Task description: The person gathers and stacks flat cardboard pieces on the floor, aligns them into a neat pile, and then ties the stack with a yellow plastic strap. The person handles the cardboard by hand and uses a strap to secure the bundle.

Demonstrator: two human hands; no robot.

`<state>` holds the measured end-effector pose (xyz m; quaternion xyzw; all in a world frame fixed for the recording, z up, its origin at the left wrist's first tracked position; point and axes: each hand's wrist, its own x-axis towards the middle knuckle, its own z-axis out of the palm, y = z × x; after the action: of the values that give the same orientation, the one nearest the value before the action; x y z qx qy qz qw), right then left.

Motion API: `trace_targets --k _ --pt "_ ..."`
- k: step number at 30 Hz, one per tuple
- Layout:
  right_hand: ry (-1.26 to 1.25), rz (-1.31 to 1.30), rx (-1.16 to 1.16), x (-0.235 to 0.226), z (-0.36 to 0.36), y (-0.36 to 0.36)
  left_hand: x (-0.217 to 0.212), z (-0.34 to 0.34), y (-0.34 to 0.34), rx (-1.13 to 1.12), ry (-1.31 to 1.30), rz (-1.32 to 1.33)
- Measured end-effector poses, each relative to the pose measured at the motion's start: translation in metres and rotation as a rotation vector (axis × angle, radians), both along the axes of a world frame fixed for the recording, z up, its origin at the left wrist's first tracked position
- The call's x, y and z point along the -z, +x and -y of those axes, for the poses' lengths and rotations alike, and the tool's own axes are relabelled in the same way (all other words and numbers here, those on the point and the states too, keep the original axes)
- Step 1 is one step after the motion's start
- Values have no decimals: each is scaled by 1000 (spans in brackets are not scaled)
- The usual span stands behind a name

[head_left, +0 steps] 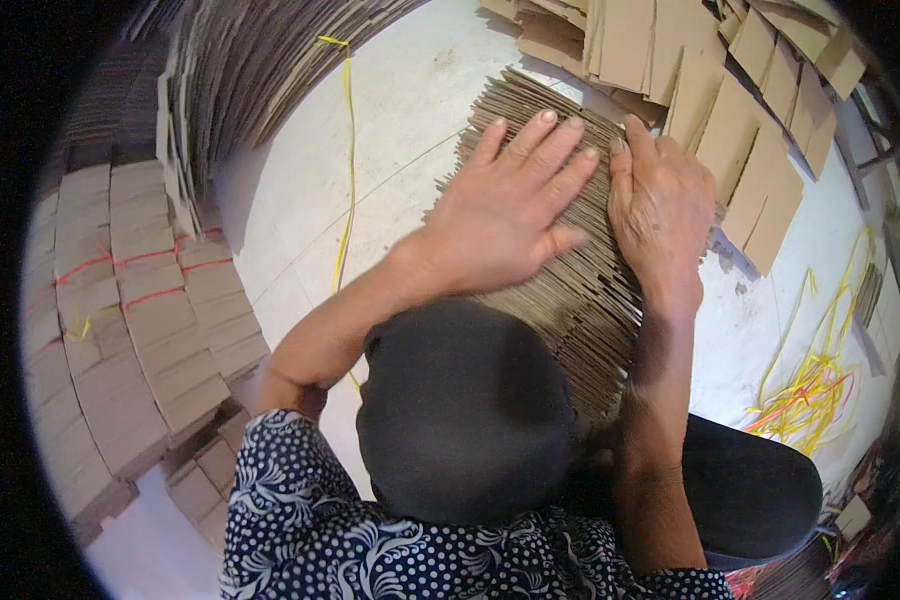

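Toward one o'clock from the dark, white-patterned shirt (400,555), thin brown cardboard sheets (602,287) are covered by the spread left hand (505,212) and edged by the right hand (664,205) (any grip cannot be told); apparently squaring, with even pressure called for next.

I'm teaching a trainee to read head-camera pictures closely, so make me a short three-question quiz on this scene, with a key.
1. True or false: the left hand is clenched into a fist over the row of thin cardboard pieces.

2. Multiple choice: where is the right hand?
A. At the right side of the row
B. At the left side of the row
C. Out of the picture

3. Fill the gap: the bands crossing the brown bundles at the far left are mostly ____.

Key:
1. False; its fingers are extended and spread.
2. A
3. red
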<state>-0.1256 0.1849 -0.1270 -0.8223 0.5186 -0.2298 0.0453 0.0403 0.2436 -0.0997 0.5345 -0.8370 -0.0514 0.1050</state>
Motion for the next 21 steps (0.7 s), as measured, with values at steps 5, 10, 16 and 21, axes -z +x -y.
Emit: trace_targets --k 5,10,16,21 --pt "15 37 21 -4 2 -2 7 1 3 32 32 68" --pt "-20 86 16 -5 5 -7 -15 -30 0 108 34 159" --pt "0 107 44 1 8 -6 6 -37 9 177 -80 111" --pt "-37 134 52 1 10 -11 -28 -91 55 169 202 271"
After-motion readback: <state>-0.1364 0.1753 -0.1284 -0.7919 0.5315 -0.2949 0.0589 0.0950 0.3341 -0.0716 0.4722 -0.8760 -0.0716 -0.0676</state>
